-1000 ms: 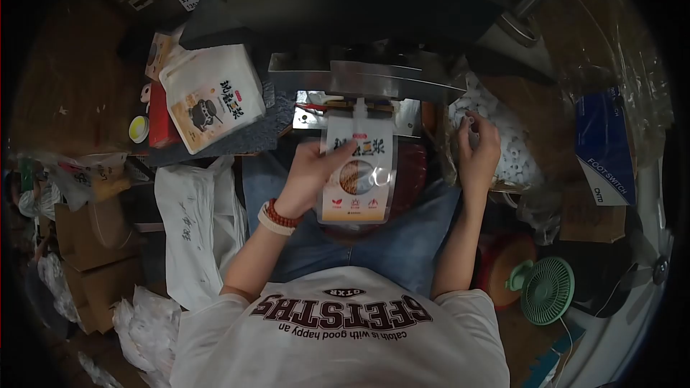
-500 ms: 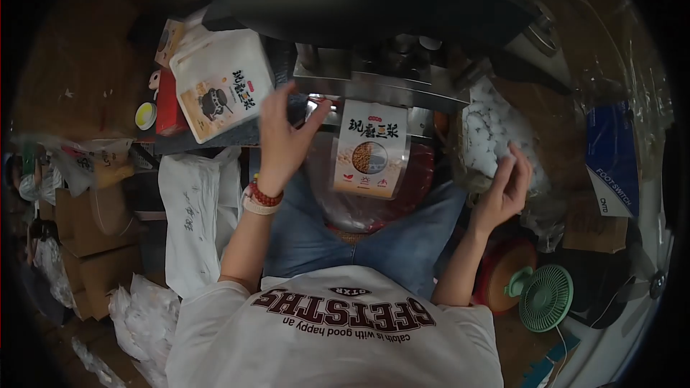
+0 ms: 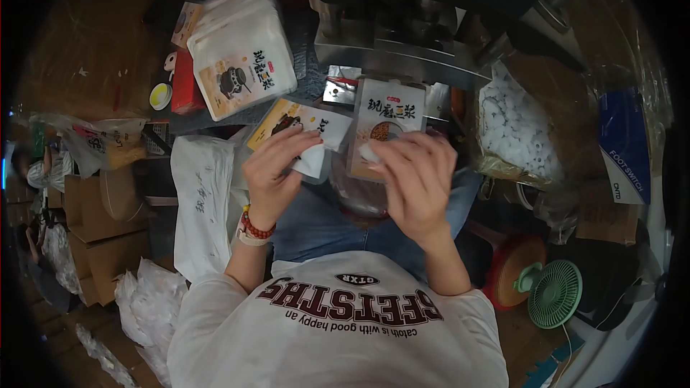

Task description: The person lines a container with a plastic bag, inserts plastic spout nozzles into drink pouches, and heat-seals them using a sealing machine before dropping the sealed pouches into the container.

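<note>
My left hand is closed on a printed pouch with a yellow-and-white front, held tilted in front of me. A small white piece sits pinched between the thumb and fingers of my right hand; its exact kind is hard to make out. Behind that hand, another printed pouch hangs upright at the front of a metal machine, its lower part covered by my fingers. To the left lies a stack of similar pouches.
At the right stands a clear bag of small white pieces. Beyond it is a blue box marked FOOT SWITCH. A green fan stands lower right. White bags and cardboard boxes fill the left side.
My left hand now has a pouch in it. My right hand has moved left from beside the bag of white pieces to the hanging pouch, carrying a small white piece.
</note>
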The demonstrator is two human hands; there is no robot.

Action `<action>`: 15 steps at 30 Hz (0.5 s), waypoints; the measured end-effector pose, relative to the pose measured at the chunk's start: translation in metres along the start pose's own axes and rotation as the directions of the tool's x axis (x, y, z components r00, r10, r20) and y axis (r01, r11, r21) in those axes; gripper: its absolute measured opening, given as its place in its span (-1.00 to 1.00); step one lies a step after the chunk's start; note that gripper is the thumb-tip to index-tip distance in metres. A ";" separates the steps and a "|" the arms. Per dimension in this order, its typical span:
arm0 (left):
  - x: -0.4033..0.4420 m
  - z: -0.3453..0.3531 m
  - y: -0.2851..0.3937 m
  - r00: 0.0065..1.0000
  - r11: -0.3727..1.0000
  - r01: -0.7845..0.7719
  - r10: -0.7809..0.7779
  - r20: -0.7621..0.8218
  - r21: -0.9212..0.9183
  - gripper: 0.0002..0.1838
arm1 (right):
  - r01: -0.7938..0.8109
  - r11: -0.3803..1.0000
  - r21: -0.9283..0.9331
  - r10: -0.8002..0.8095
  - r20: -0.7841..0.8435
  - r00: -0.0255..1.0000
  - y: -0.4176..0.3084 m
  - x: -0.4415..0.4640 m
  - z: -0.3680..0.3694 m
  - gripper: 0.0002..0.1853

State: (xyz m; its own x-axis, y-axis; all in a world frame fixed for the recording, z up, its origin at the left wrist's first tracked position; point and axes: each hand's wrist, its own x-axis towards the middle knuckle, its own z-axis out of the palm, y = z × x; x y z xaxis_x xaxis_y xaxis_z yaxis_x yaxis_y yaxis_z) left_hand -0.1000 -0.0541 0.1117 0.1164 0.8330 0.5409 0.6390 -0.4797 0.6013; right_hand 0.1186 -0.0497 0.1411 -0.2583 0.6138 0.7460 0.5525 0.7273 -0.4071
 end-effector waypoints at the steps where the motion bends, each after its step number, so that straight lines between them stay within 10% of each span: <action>1: 0.002 0.000 0.011 0.997 0.998 -0.060 0.059 0.043 0.023 -0.57 | 0.043 0.999 -0.031 -0.040 0.096 0.995 0.000 0.002 0.004 -0.68; 8: 0.001 0.020 0.024 0.962 0.918 -0.073 0.168 0.217 -0.390 -0.59 | -0.064 0.972 0.228 0.031 0.145 0.989 0.007 0.001 -0.021 -0.75; 11: 0.006 0.041 0.014 0.941 0.833 0.299 -0.177 0.288 -0.465 -0.61 | -0.096 0.994 0.049 0.099 -0.066 0.993 0.010 -0.003 -0.041 -0.72; 15: 0.020 0.038 0.026 0.990 0.953 -0.016 0.057 0.128 -0.302 -0.65 | 0.044 0.981 -0.191 -0.015 0.152 0.988 0.006 0.001 -0.042 -0.73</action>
State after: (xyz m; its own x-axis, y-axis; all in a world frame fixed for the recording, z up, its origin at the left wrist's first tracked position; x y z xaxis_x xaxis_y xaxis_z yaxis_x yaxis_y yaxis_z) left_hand -0.0521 -0.0391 0.1161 0.2488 0.8325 0.4950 0.3777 -0.5540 0.7419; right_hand 0.1554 -0.0576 0.1611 -0.3840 0.6427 0.6629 0.6820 0.6814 -0.2655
